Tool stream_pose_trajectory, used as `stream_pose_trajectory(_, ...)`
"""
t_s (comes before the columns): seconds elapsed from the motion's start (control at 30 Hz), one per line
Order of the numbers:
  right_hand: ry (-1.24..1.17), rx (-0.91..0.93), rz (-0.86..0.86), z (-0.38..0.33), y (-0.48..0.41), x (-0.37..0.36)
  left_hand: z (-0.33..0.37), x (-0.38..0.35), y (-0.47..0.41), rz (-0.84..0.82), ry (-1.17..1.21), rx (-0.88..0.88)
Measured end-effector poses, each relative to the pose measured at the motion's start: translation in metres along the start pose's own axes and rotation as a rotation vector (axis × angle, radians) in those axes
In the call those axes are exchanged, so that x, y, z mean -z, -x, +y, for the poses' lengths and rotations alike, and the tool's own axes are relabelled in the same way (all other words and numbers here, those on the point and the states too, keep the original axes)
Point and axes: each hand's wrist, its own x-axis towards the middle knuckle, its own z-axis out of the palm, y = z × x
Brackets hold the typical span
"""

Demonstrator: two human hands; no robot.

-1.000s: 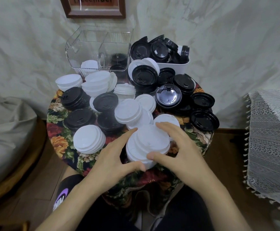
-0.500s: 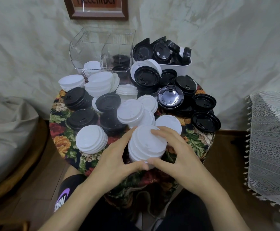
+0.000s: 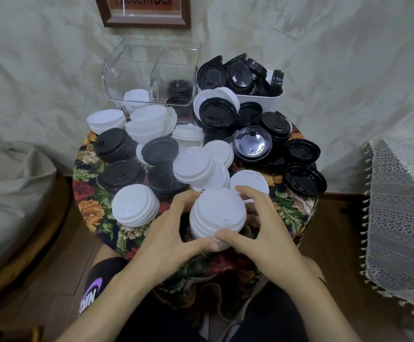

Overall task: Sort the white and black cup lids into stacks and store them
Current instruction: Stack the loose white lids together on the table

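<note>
The person has both hands round a stack of white lids [image 3: 217,213] at the near edge of the surface [image 3: 90,174], a round one under a flowered cloth. The left hand [image 3: 166,233] and the right hand [image 3: 262,233] curl about the stack from either side. The fingers [image 3: 252,196] wrap its far side, and the thumbs [image 3: 226,236] meet low against its near side. Whether the stack rests on the cloth or is lifted just off it cannot be told.

The job looks well short of half done. At the back stands a clear box [image 3: 117,77] with two compartments. A short pile of white lids [image 3: 136,98] sits in the left one and a few black lids [image 3: 178,93] in the right, with much room above both, so storing has only begun.

On the surface several white stacks [image 3: 135,204] and black stacks [image 3: 115,144] are already formed, mostly toward the left, and have yet to go in. To the right, loose black lids [image 3: 304,180] lie overlapping, some upside down. A white tub [image 3: 260,99] beside the clear box holds a jumble more of them. Those need gathering and nesting. The likely next move is to carry the held stack to the left compartment.
</note>
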Motion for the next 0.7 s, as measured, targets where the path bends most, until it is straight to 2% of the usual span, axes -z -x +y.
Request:
stream_pose_trajectory(0.17,-0.160,-0.026,-0.147,0.005,-0.006,0.012,-0.001,0.000,-0.001,-0.008,-0.015,-0.003)
stream_pose_trajectory(0.27,-0.086,0.019,-0.295,0.003,-0.012,0.017,-0.001,0.002,-0.003,-0.020,-0.056,-0.017)
stream_pose_trajectory(0.33,-0.024,0.014,-0.282,-0.003,-0.015,0.014,-0.001,0.002,-0.002,-0.019,-0.059,-0.007)
stream_pose_trajectory(0.47,0.025,0.013,-0.136,-0.007,-0.018,0.005,-0.003,0.002,-0.002,-0.011,-0.026,0.002)
stream_pose_trajectory(0.6,-0.163,-0.014,-0.283,-0.002,-0.020,0.017,-0.006,0.003,-0.004,-0.018,-0.033,0.002)
stream_pose_trajectory(0.7,-0.129,0.034,-0.358,0.000,-0.022,0.020,-0.007,0.002,-0.005,-0.027,-0.074,-0.007)
